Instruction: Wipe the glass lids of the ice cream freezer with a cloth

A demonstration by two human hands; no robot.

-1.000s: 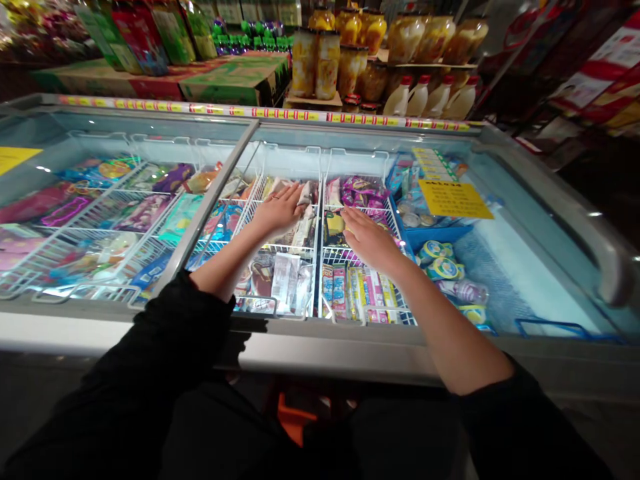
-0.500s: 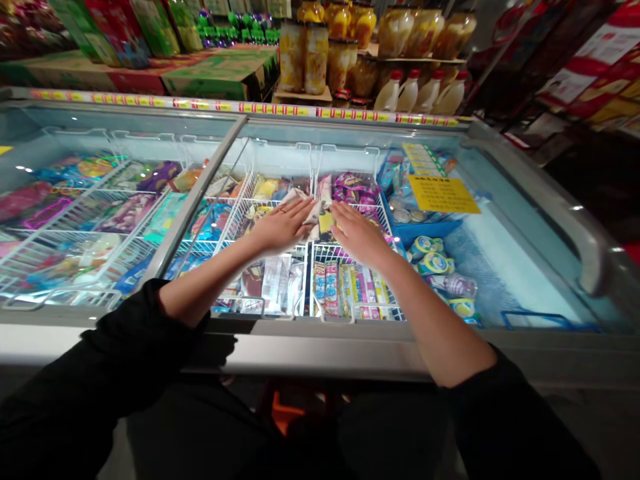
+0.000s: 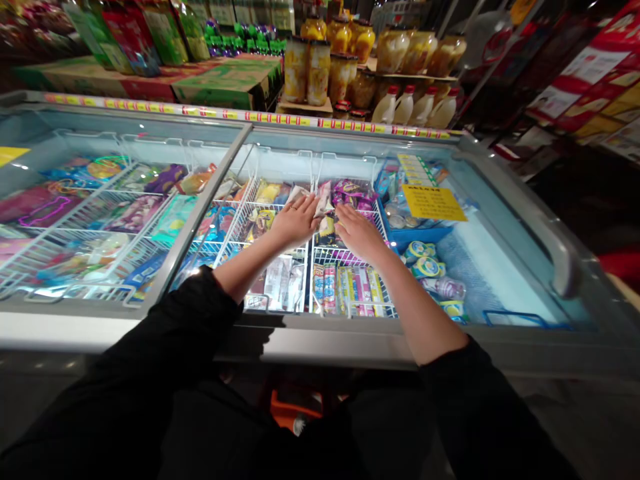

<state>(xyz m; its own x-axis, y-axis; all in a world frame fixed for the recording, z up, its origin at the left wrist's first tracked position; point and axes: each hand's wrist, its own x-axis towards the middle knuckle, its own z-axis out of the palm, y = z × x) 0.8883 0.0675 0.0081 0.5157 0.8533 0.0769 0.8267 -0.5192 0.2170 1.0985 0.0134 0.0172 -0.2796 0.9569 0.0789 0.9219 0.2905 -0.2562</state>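
Both my hands reach over a chest freezer (image 3: 320, 125) filled with wrapped ice creams in white wire baskets. My left hand (image 3: 296, 219) is stretched flat, palm down, with a ring on one finger and nothing held. To its right, a short gap away, my right hand (image 3: 361, 233) also lies flat with fingers extended. Whether either touches the freezer's glass I cannot tell. Purple packets (image 3: 350, 192) show beyond the right hand. Below the hands sit long striped ice-pop packets (image 3: 357, 287) and pale wrapped bars (image 3: 281, 280).
A metal divider (image 3: 210, 200) crosses the freezer to my left. At the right are a yellow sign (image 3: 434, 203) and a curved handle (image 3: 564, 267). Jars of preserved fruit (image 3: 317, 72) and white jugs (image 3: 407, 107) stand behind. An orange object (image 3: 293, 410) is low in front.
The view has shifted slightly, so the freezer's right end sits further left. My forearms are a little nearer each other in view; both hands stay flat above the baskets.
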